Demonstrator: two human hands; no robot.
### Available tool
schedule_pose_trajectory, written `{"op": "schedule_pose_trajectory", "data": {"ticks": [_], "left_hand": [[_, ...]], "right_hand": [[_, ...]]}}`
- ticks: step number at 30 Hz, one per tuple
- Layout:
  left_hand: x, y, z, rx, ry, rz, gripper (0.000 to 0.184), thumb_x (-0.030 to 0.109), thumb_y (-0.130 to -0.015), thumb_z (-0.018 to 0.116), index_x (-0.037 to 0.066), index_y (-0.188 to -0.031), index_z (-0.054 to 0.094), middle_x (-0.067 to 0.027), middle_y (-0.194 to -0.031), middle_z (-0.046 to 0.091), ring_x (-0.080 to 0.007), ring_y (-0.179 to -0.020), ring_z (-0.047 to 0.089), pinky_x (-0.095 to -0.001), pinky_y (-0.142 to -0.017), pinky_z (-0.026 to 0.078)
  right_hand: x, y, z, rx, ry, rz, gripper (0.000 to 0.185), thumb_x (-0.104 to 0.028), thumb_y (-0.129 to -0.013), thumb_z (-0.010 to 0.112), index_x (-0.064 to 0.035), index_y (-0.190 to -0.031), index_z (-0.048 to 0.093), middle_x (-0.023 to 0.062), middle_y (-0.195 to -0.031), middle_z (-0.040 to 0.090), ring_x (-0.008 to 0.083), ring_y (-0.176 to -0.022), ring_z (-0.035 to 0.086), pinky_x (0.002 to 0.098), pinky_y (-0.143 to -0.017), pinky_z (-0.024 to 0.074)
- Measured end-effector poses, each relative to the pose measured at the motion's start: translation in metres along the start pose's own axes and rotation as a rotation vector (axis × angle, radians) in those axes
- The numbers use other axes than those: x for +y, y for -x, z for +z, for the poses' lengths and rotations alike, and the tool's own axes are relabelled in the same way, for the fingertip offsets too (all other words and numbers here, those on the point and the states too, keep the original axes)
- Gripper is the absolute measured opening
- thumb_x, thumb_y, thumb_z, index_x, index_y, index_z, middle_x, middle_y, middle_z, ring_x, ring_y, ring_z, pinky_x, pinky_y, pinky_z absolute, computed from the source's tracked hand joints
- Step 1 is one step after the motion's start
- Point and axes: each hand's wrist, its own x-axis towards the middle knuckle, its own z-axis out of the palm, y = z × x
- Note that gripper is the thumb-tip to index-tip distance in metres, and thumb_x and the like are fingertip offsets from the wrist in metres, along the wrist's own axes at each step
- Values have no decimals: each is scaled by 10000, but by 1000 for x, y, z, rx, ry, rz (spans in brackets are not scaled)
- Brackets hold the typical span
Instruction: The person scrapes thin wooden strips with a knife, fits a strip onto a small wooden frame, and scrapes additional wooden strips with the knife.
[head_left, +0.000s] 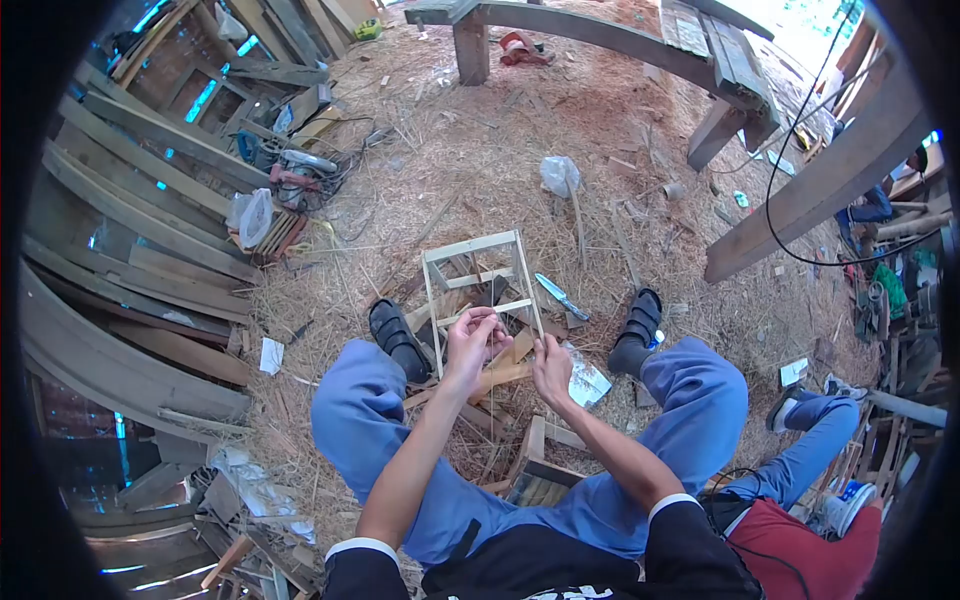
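Observation:
A small frame of thin wooden strips (472, 243) stands on the ground between my feet. My left hand (474, 340) is at its near left part, fingers curled together around something too small to make out. My right hand (550, 368) is closed on the near right end of the frame, by its long side strip. A knife with a pale blue blade (560, 298) lies just right of the frame. Wood pieces (505, 375) lie beneath my hands, and a shiny sheet (588, 380) is beside my right hand.
Planks (150, 265) line the left side, near power tools (300, 175) and a plastic bag (252, 218). A wooden bench (590, 35) crosses the back, with a thick beam (800, 190) at right. Another person's legs (790, 450) are at the lower right.

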Motion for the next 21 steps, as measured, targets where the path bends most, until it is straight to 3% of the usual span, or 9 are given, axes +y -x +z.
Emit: {"op": "schedule_pose_trajectory", "data": {"ticks": [8,10,13,16,19,20,21], "left_hand": [[7,7,-17,43,53,60,145,82,-972,617,33,-1099,567,-47,-890,619,-118,-778,638,-351,-745,626],[5,2,-21,56,59,70,155,83,-971,617,39,-1110,564,-55,-904,614,-135,-789,636,-382,-789,622],[2,-8,-21,76,38,71,161,84,-966,623,46,-1109,561,-56,-903,611,-139,-778,635,-396,-803,621],[-2,-19,-17,73,46,50,144,77,-965,623,50,-1090,558,-48,-887,610,-132,-765,635,-381,-788,622],[-10,-31,-12,78,29,34,137,72,-972,608,49,-1093,546,-52,-883,616,-132,-770,640,-378,-788,621],[-14,-37,-11,69,15,20,135,72,-977,599,45,-1095,539,-57,-885,619,-136,-772,644,-380,-791,620],[-21,-44,-12,59,1,4,134,73,-982,590,41,-1098,532,-63,-887,623,-141,-773,648,-382,-794,620]], "right_hand": [[-49,-12,35,4,-64,-124,256,-256,-1012,513,-16,-1032,602,247,-832,640,449,-829,601,544,-751,452],[-56,-18,45,-33,-19,-142,242,-234,-1005,513,-10,-1009,603,229,-845,653,435,-843,616,540,-762,463],[-48,-15,59,101,40,-303,214,-225,-990,531,-26,-1007,607,193,-870,675,415,-834,642,535,-746,476],[-48,-17,51,89,124,-264,281,-312,-966,568,-50,-1037,638,152,-901,695,379,-846,670,514,-741,495],[-50,-37,30,-138,229,-59,385,-436,-944,583,-81,-1062,672,132,-904,704,348,-864,683,483,-748,509],[-45,-46,24,-188,204,-17,473,-531,-933,573,-106,-1096,697,135,-929,721,321,-882,697,446,-765,522],[-45,-53,15,-194,131,32,474,-528,-930,576,-101,-1096,698,138,-937,726,320,-893,701,444,-773,525]]}}
